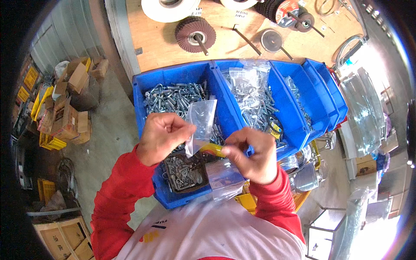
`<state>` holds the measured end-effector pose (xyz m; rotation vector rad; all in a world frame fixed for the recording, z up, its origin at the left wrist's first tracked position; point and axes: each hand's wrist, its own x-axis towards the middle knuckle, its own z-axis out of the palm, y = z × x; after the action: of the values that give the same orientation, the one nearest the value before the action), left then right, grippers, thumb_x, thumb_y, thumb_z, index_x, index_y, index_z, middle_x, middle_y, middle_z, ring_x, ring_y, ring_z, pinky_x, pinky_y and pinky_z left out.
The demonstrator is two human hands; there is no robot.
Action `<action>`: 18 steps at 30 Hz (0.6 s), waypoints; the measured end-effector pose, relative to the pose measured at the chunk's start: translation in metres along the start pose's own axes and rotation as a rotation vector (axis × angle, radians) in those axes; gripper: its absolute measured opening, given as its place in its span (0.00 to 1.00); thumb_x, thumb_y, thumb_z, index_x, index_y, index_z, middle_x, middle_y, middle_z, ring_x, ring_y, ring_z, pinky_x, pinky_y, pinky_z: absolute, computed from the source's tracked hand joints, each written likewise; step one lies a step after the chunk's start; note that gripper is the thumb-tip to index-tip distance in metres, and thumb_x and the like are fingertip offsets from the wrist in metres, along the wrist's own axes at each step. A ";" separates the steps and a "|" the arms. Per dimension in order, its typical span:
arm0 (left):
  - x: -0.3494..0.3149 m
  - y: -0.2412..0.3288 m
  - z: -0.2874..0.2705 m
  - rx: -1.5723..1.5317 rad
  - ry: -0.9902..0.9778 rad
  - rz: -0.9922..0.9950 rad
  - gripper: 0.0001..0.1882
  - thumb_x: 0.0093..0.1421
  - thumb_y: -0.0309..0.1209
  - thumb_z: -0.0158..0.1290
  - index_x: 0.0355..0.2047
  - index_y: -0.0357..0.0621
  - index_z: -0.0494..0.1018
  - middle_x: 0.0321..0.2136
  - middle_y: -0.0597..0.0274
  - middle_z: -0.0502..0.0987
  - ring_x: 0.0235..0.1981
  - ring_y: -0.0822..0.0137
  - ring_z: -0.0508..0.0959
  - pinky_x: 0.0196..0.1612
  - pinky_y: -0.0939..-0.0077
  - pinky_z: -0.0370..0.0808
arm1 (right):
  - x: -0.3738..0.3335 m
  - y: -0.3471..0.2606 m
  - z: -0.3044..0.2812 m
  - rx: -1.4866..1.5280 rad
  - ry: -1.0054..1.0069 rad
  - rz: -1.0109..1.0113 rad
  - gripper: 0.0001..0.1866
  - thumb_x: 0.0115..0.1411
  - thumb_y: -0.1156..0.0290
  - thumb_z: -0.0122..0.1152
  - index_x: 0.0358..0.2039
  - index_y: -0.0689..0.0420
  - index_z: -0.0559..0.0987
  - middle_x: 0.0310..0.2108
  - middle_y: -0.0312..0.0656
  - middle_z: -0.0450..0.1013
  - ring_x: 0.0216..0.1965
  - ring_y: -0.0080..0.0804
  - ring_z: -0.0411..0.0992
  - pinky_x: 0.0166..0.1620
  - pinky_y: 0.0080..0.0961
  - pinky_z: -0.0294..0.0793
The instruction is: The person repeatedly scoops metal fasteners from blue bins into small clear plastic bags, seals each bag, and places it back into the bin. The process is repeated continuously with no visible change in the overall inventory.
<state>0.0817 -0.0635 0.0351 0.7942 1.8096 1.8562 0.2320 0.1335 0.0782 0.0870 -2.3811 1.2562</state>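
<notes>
My left hand (162, 136) pinches the edge of a small clear plastic bag (202, 119), which stands up above the blue bin of bolts. My right hand (255, 154) is closed on a short yellow and red item (211, 149); its kind is unclear. Its left end reaches the lower part of the bag, and I cannot tell whether they touch. Below my hands, a dark square tray (187, 189) of small metal hardware sits in the front of the blue bin (143, 82). Beside the tray lie several clear plastic bags (225, 175). Loose bolts (173, 97) fill the bin's far part.
More blue bins (281, 73) stand in a row to the right, holding bolts and bagged hardware. Behind them, a wooden board (156, 47) carries grinding discs (196, 34) on pegs. Cardboard boxes (65, 117) stand on the floor at left; plastic-wrapped goods (362, 112) are at right.
</notes>
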 end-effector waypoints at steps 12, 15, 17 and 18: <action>-0.030 -0.022 0.025 -0.164 -0.087 -0.127 0.08 0.65 0.29 0.62 0.31 0.37 0.78 0.25 0.65 0.82 0.27 0.80 0.78 0.29 0.82 0.75 | -0.012 0.016 0.050 0.141 -0.216 0.068 0.06 0.63 0.75 0.66 0.31 0.65 0.82 0.24 0.47 0.77 0.24 0.31 0.77 0.30 0.30 0.74; -0.034 -0.023 0.025 -0.102 -0.117 -0.124 0.10 0.67 0.31 0.60 0.32 0.37 0.79 0.24 0.68 0.81 0.25 0.81 0.76 0.27 0.83 0.73 | -0.008 0.022 0.045 0.095 -0.341 -0.002 0.08 0.64 0.76 0.61 0.28 0.65 0.79 0.22 0.50 0.74 0.22 0.41 0.74 0.29 0.36 0.71; -0.037 -0.021 0.025 -0.069 -0.099 -0.055 0.10 0.67 0.32 0.60 0.32 0.36 0.78 0.22 0.66 0.80 0.23 0.81 0.75 0.26 0.81 0.72 | -0.005 0.027 0.042 0.238 -0.401 0.109 0.07 0.63 0.78 0.60 0.27 0.65 0.79 0.21 0.50 0.73 0.21 0.40 0.73 0.28 0.36 0.70; -0.038 -0.018 0.025 -0.059 -0.110 -0.051 0.10 0.67 0.32 0.60 0.32 0.36 0.78 0.21 0.65 0.80 0.22 0.81 0.74 0.25 0.80 0.72 | -0.003 0.029 0.040 0.268 -0.413 0.183 0.07 0.62 0.79 0.59 0.26 0.65 0.78 0.20 0.50 0.72 0.21 0.40 0.72 0.27 0.35 0.69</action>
<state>0.1248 -0.0688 0.0125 0.8049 1.6847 1.7885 0.2132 0.1182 0.0352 0.2350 -2.5878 1.7896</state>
